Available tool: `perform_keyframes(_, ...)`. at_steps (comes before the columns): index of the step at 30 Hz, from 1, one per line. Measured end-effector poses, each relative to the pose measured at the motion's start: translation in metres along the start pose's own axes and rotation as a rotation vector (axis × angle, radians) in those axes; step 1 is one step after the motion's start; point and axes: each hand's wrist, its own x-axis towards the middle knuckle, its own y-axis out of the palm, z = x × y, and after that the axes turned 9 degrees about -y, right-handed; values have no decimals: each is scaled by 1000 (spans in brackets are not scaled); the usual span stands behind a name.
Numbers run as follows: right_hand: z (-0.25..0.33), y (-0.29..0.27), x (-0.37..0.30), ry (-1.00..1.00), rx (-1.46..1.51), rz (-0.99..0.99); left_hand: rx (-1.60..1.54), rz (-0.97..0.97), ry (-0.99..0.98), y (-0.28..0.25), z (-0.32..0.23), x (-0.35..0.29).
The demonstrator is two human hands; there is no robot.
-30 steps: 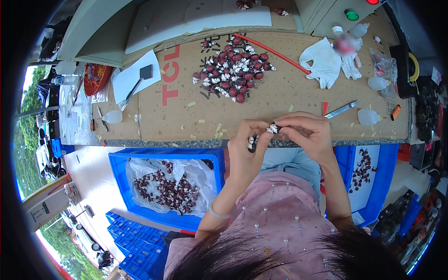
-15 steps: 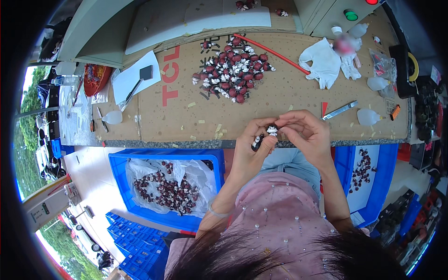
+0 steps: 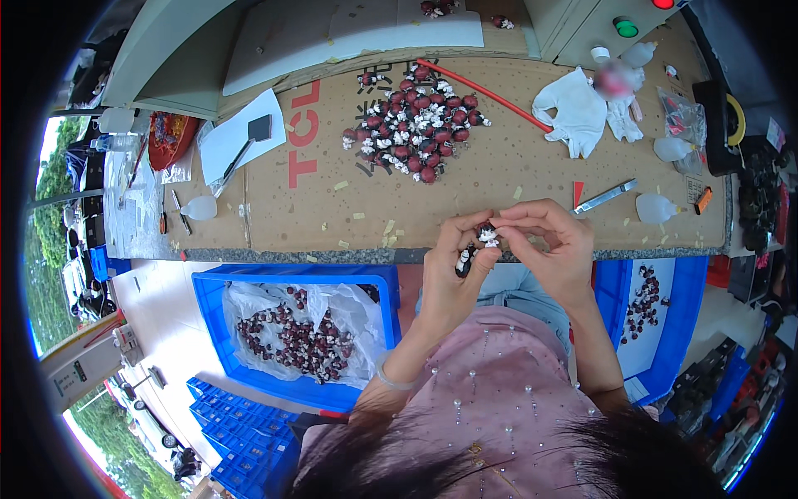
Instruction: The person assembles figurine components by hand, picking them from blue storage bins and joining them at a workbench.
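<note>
Close to the table's front edge, my left hand (image 3: 449, 274) is closed round two small dark-haired figurines. The upper figurine (image 3: 488, 237), with a white face and body, stands out between thumb and fingers. Lower in the palm lies the other figurine (image 3: 465, 262), black and white and partly covered by the fingers. My right hand (image 3: 555, 249) pinches at the upper figurine's head with thumb and forefinger; whether a small piece is between those fingertips cannot be seen. Beyond both hands, a heap of similar dark-red and white figurines (image 3: 428, 133) lies on the cardboard-covered table (image 3: 316, 204).
Blue bins (image 3: 202, 287) with figurines stand below the table on both sides. A red stick (image 3: 490, 98), white gloves (image 3: 573, 112), a metal blade-like tool (image 3: 607, 195) and squeeze bottles (image 3: 654, 208) lie to the right. A brush (image 3: 241, 158) rests on white paper at left.
The upper figurine has tilted slightly in my left hand, and more of the lower one shows. My right fingertips have shifted a little at the head. Both hands stay in nearly the same place.
</note>
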Motion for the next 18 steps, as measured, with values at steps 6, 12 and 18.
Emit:
perform_keyframes(6, 5, 4, 1, 15, -11, -81, -224, 49, -50, 6, -10, 0)
perform_keyframes(12, 7, 1, 5, 205, 142, -95, -364, 136, -127, 1, -9, 0)
perform_keyframes(18, 2, -5, 6, 315, 223, -72, -368, 157, -96, 3, -5, 2)
